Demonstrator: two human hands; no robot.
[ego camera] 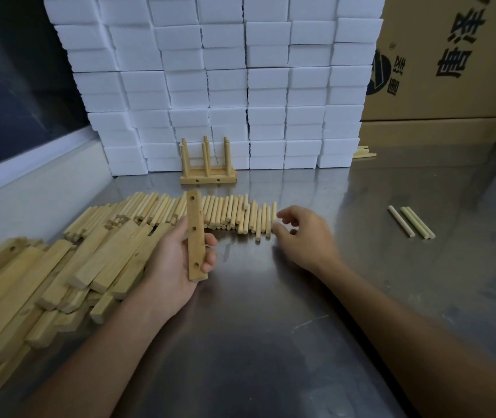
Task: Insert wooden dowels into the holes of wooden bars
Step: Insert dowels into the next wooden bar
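Note:
My left hand (pixel 177 260) grips a wooden bar (pixel 196 236) with three holes on its face, held nearly upright above the steel table. A long row of loose wooden dowels (pixel 228 215) lies across the table behind it. My right hand (pixel 304 233) hovers at the right end of that row, its fingers loosely curled, fingertips by the last dowels, nothing plainly held. A heap of bars (pixel 45 282) fills the left side.
An assembled rack of bars with upright dowels (pixel 207 170) stands at the back against stacked white foam blocks (pixel 225 79). Three loose dowels (pixel 411 221) lie at the right. Cardboard boxes (pixel 445 70) stand at the back right. The steel table (pixel 271 327) reflects light.

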